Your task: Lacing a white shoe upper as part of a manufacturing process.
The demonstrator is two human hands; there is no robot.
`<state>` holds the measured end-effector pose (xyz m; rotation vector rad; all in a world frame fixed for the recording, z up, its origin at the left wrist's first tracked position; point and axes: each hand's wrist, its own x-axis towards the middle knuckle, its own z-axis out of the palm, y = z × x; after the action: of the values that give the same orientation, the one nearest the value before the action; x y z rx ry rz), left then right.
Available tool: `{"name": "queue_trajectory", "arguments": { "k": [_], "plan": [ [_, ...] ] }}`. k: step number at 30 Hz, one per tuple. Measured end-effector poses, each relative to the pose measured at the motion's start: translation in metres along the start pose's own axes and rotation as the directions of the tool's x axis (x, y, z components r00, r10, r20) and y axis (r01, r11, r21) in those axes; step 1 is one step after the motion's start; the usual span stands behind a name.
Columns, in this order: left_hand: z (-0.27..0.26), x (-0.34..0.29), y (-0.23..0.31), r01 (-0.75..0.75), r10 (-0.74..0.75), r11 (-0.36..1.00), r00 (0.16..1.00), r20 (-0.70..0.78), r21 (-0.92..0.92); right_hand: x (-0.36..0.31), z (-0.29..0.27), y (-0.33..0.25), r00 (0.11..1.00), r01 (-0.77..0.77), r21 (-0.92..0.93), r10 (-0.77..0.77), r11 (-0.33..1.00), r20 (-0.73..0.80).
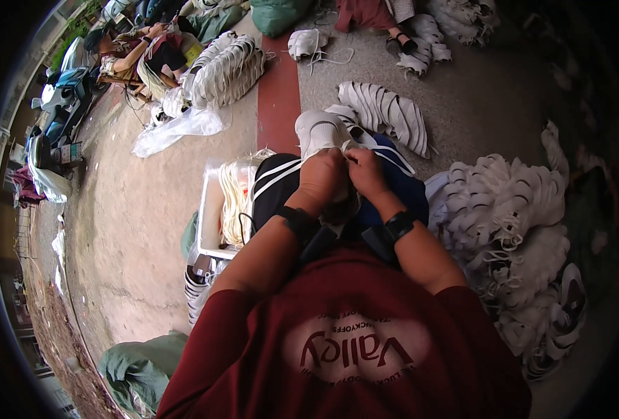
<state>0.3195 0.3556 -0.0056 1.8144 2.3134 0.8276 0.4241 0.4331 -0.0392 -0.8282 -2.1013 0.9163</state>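
A white shoe upper (321, 130) rests over my lap, its rounded toe pointing away from me. My left hand (323, 176) is closed on the near part of this upper, with fingers bent at its opening. Right beside it, my right hand (367, 172) makes a pinch at the upper's right edge; what sits between those fingertips is too small to make out. Both wrists wear dark bands. Left of my lap, a white box (213, 209) holds a bundle of cream laces (235, 204).
Stacked white uppers (386, 112) lie ahead, and a large heap of uppers (498, 209) is at my right. Another seated person (138, 59) is at far left beside a row of uppers (226, 70) and scooters (61, 98). A green sack (145, 370) lies near left.
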Motion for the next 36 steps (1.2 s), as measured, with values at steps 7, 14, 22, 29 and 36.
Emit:
{"name": "queue_trajectory", "arguments": {
  "k": [7, 14, 22, 29, 36],
  "plan": [
    [-0.047, -0.031, -0.005, -0.041, 0.026, 0.996, 0.984, 0.177, 0.085, -0.003, -0.012, -0.023, 0.988, -0.151, -0.116, 0.154, 0.982, 0.013],
    [-0.062, -0.057, -0.041, 0.587, -0.374, 0.339, 0.801, 0.467, -0.735, 0.003, -0.001, -0.049, 0.914, 0.405, -0.250, -0.389, 0.879, 0.114],
    [-0.028, -0.025, -0.063, 0.311, -0.399, -0.015, 0.869, 0.291, -0.950, 0.009, 0.013, -0.046, 0.925, 0.369, -0.262, -0.326, 0.892, 0.193],
    [-0.013, -0.012, -0.059, 0.303, -0.470, 0.094, 0.853, 0.226, -0.948, 0.007, 0.009, -0.048, 0.932, 0.347, -0.284, -0.296, 0.894, 0.210],
    [0.010, -0.012, -0.076, 0.315, -0.519, 0.507, 0.855, 0.008, -0.802, 0.006, 0.009, -0.049, 0.941, 0.319, -0.265, -0.272, 0.910, 0.199]
  ]
}}
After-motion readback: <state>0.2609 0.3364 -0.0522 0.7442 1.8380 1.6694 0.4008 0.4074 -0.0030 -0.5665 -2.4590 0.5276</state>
